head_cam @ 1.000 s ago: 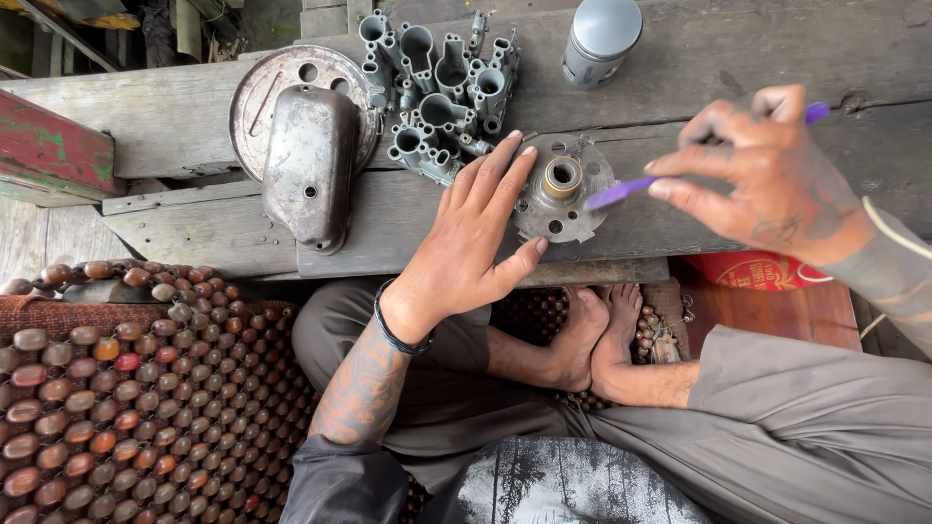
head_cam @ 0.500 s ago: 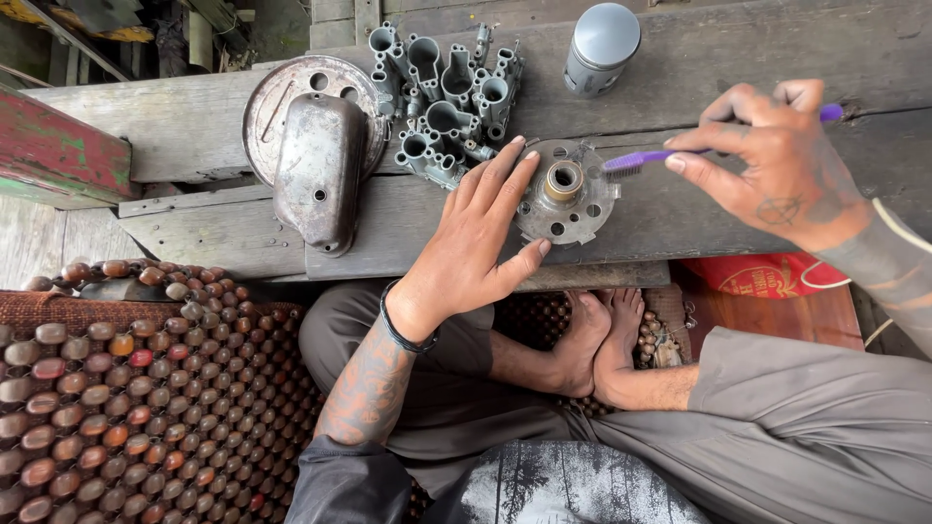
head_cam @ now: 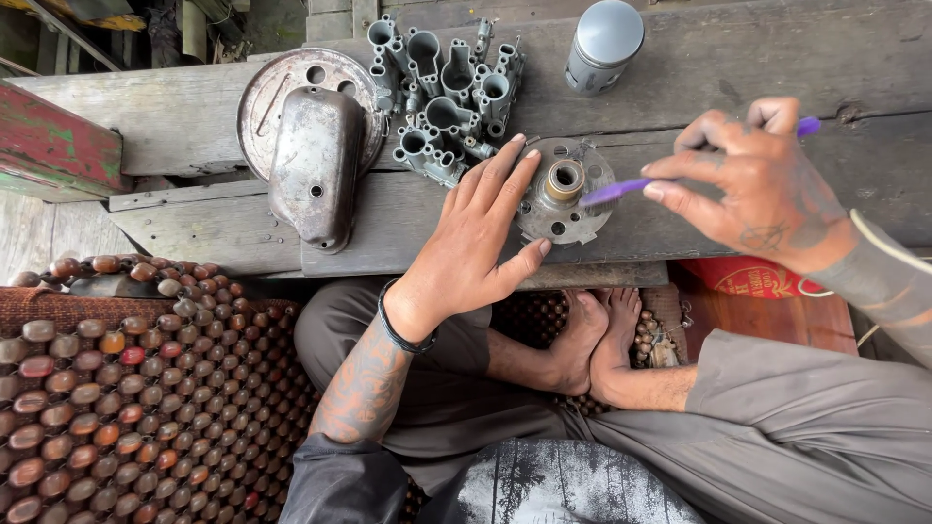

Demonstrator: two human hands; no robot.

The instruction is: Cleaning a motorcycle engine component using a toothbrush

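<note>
**Bench inspection: round metal part under both hands**

Containers: one grey cylindrical canister (head_cam: 604,44) stands on the far plank with its lid on; contents cannot be told. Beside it, to the left, a cluster of grey cast metal bodies (head_cam: 447,92) with open tubular bores lies in a heap; the bores show dark and hollow. Further left a dented metal cover (head_cam: 316,165) rests on top of a round perforated plate (head_cam: 282,92), overlapping its lower right portion.

Work piece: a round metal disc (head_cam: 568,209) with a brass-coloured hub at its centre lies flat on the wooden bench (head_cam: 194,218), near the front edge, just below the cluster of castings.

Left hand (head_cam: 481,243): spread wide and flat, fingers extended; fingertips and thumb bear on the left rim of the disc; nothing gripped; a dark band sits at the wrist.

Right hand (head_cam: 767,189): closed narrowly about a purple brush handle (head_cam: 621,189); the handle's tip reaches the disc's hub from the right; the hand itself stands clear of the disc, to its right and above the bench.

Surroundings: the person sits cross-legged, bare feet (head_cam: 602,335) together beneath the bench edge; a mat of brown wooden beads (head_cam: 126,408) lies at the person's left.
</note>
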